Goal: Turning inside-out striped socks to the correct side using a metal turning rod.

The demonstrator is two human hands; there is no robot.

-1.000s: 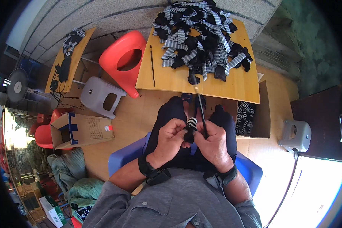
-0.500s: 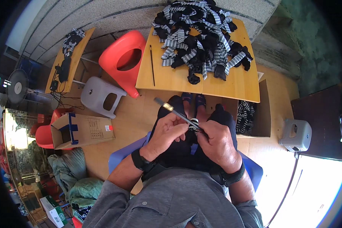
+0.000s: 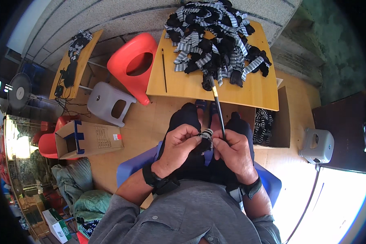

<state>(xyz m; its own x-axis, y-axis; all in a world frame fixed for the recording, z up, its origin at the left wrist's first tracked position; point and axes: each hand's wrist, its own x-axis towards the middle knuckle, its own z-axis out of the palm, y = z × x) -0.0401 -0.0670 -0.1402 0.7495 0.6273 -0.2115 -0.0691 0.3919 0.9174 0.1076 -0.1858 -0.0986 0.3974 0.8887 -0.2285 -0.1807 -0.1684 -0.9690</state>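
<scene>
My left hand [image 3: 176,147] pinches a small knitted piece [image 3: 206,142], black with grey-and-white stripes and bunched up, over my lap. Whether it is a sock or a glove I cannot tell. My right hand [image 3: 234,151] is closed on the lower end of a slim black rod [image 3: 218,106] with a gold band near its top. The rod points up and away, its far tip over the front edge of the table. Right thumb and fingers are beside the knitted piece; whether they also touch it is unclear.
On the yellow table [image 3: 256,91] lies a heap of black and striped knitted pieces [image 3: 219,44], with another thin dark rod [image 3: 164,71] at its left. A cardboard box [image 3: 281,118] with striped pieces stands right. Red chair [image 3: 128,55], grey stool [image 3: 105,101] and another box [image 3: 97,140] are left.
The rod has swung from slanting up-left across the knitted piece to pointing away toward the table. It is now apart from my left hand. My hands have drawn slightly apart.
</scene>
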